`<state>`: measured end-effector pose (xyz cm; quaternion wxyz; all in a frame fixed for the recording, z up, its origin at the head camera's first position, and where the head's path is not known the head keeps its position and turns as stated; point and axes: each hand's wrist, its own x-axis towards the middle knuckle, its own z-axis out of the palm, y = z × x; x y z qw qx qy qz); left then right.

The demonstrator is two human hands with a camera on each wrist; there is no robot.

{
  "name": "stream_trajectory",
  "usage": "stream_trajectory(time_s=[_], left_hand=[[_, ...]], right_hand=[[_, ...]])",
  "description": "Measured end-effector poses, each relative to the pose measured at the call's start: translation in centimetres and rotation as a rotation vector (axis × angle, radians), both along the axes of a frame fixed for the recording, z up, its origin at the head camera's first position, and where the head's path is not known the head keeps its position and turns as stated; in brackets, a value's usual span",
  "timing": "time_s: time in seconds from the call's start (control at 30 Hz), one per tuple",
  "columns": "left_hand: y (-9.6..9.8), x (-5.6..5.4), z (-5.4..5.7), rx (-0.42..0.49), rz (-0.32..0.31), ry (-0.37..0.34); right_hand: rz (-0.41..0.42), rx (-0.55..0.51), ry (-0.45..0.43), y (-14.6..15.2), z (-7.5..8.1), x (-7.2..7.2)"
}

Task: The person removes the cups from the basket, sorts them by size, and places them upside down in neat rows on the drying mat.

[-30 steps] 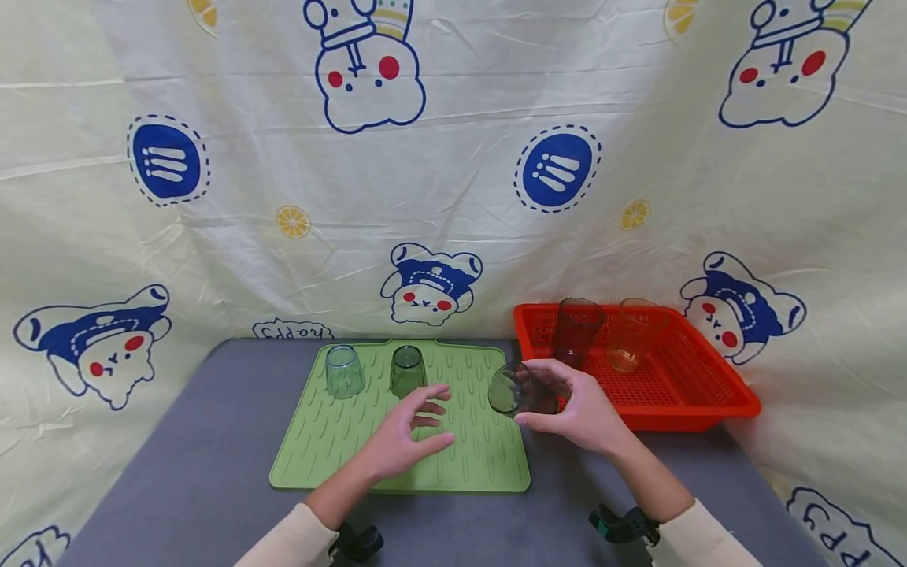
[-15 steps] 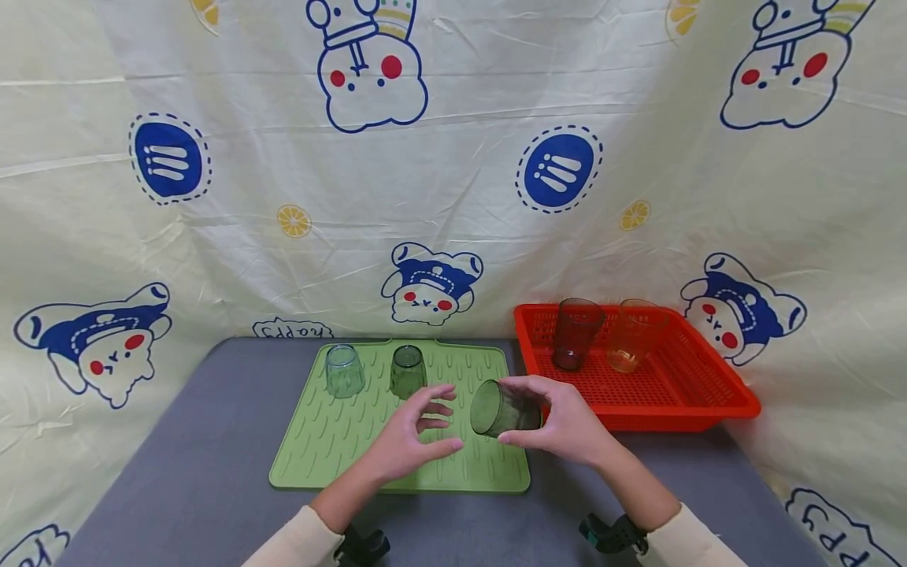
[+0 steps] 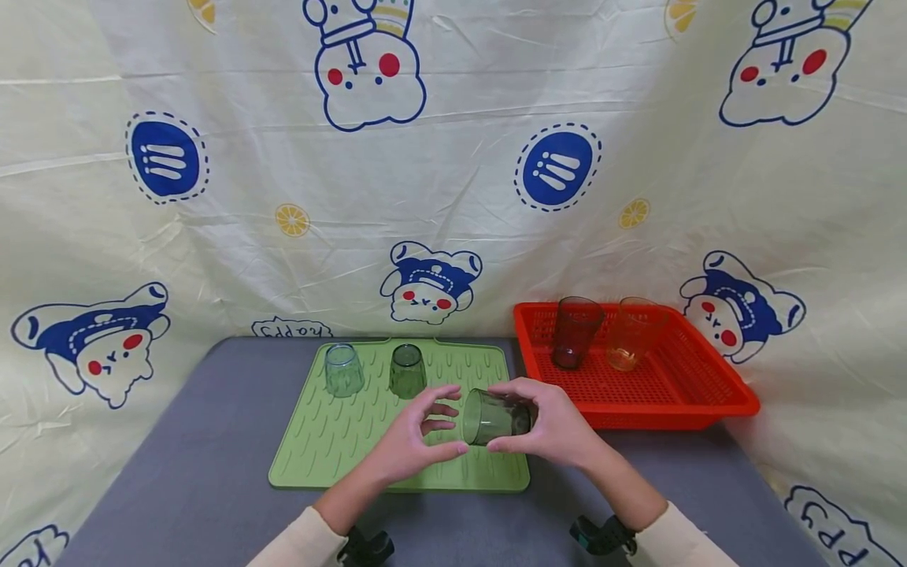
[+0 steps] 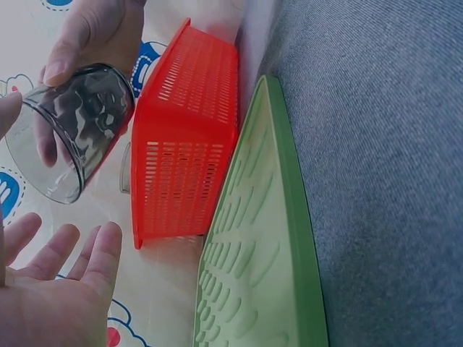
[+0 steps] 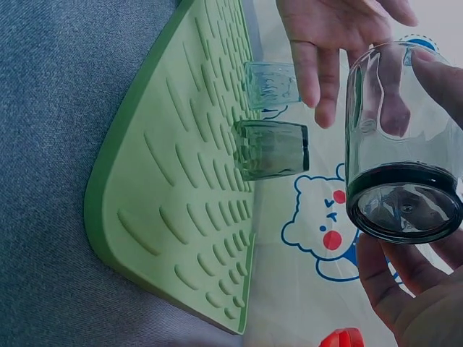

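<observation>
My right hand (image 3: 556, 421) grips a smoky grey drinking glass (image 3: 498, 419) tilted onto its side above the green drying mat (image 3: 305, 465), its mouth toward the left. Thumb and fingers hold it near the base, as the right wrist view shows the glass's thick bottom (image 5: 406, 202). My left hand (image 3: 414, 433) hovers by the glass's mouth, fingers spread and thumb apart, holding nothing. In the left wrist view a narrow gap shows between those fingers and the glass (image 4: 76, 130). Upside down on the mat stand a pale blue glass (image 3: 344, 372) and a dark green glass (image 3: 407, 372).
A red perforated basket (image 3: 697, 421) stands at the right, behind my right hand. Inside it are a dark purplish glass (image 3: 575, 335) and a clear amber-tinted glass (image 3: 631, 339). A printed curtain (image 3: 453, 181) hangs behind the grey table (image 3: 234, 425).
The right hand has carried the grey glass left and down from beside the basket to over the mat, turning it more sideways. The left hand has shifted slightly right toward it.
</observation>
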<state>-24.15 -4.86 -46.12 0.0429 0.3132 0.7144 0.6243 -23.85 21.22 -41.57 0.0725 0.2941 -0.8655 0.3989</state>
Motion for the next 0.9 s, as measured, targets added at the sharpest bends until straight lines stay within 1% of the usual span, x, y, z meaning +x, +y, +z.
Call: stream_trajectory(time_s=[0.2,0.43,0.67,0.9], left_hand=[[0.2,0.2,0.2,0.003,-0.004,-0.013],[0.3,0.2,0.1,0.031,-0.026,-0.014],[0.4,0.2,-0.2,0.03,-0.022,-0.016],[0.4,0.4,-0.1,0.043,-0.023,-0.016]], right_hand=[[0.013,0.012,0.006,-0.4,-0.2,-0.1],[0.025,0.006,0.0,-0.8,-0.3,-0.1],[0.037,0.017,-0.001,-1.1,-0.3,-0.1],[0.039,0.019,0.0,-1.2,-0.3,0.0]])
